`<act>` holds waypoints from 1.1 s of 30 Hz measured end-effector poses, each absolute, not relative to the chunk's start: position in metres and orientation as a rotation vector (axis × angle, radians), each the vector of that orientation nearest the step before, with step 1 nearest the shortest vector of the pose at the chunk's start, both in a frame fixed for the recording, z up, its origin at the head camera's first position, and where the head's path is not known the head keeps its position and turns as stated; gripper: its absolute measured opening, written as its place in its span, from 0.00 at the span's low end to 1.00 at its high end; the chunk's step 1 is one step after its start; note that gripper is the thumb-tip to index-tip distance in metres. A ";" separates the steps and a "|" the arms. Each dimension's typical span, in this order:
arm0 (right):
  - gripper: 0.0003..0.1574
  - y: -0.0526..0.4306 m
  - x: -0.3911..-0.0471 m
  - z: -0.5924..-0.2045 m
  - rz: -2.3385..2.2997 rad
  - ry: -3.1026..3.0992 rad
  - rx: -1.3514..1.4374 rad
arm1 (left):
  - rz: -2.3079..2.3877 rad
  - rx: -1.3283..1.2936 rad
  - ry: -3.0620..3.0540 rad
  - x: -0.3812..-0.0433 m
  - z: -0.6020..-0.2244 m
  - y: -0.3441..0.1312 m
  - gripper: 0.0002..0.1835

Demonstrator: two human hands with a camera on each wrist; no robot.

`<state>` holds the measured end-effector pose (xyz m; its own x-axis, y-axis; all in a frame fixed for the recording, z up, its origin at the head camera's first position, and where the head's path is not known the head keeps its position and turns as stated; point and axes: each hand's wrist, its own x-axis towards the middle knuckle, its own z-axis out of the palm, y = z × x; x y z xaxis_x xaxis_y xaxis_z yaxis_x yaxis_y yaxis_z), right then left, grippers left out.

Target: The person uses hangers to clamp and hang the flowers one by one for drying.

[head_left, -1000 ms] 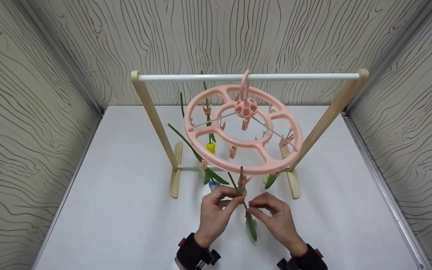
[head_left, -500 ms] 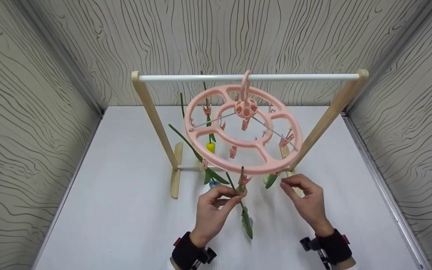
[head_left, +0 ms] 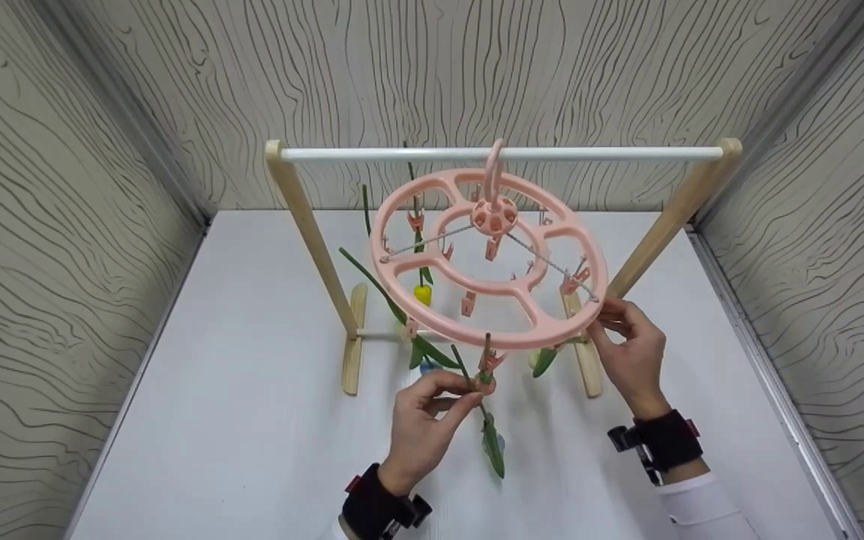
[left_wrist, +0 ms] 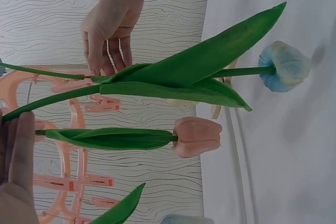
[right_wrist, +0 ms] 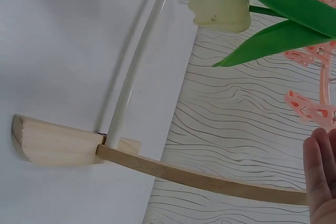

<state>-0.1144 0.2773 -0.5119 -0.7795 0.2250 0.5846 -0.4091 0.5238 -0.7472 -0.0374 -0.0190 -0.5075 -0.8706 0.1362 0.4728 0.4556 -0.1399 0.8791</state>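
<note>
My left hand (head_left: 428, 424) pinches the green stem of a blue-and-white tulip (left_wrist: 283, 66) between thumb and fingers, just below the front of a pink round clip hanger (head_left: 454, 330). The flower points down, and its leaves (left_wrist: 178, 61) spread below the hand. A pink clip (head_left: 490, 361) on the front rim sits right above the fingertips. Behind the held flower in the left wrist view hangs a pink tulip (left_wrist: 197, 137). My right hand (head_left: 636, 356) grips the hanger's right rim, its fingertips partly hidden; in the right wrist view its fingers (right_wrist: 317, 174) lie near another pink clip (right_wrist: 310, 109).
The hanger hooks over a white bar (head_left: 612, 153) between wooden posts (head_left: 312, 240). Other tulips hang head down from it, including a yellow one (head_left: 422, 295) and a white one (right_wrist: 220, 8). A wooden foot (head_left: 353, 367) stands on the white table (head_left: 252, 420).
My right hand has left the held tulip, moving right and up to the hanger's right rim. My left hand has stayed almost in place with the stem, and the tulip's lower end has swung slightly left.
</note>
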 end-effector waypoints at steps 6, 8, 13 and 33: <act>0.22 0.273 -0.131 -0.510 1.239 -2.143 0.171 | -2.106 -0.669 -1.904 -0.037 -0.506 -0.020 0.07; 0.23 0.272 -0.136 -0.510 1.250 -2.143 0.196 | -2.104 -0.662 -1.907 -0.036 -0.505 -0.020 0.07; 0.21 0.271 -0.147 -0.508 1.295 -2.118 0.221 | -2.100 -0.652 -1.924 -0.036 -0.504 -0.020 0.07; 0.15 0.273 -0.145 -0.499 1.391 -2.134 0.118 | -2.110 -0.671 -1.902 -0.036 -0.506 -0.021 0.05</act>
<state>-0.1451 0.2728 -0.4986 -0.8262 0.2329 0.5130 -0.3751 0.4519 -0.8094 -0.0356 -0.0207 -0.5064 -0.8709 0.1361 0.4722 0.4555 -0.1367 0.8797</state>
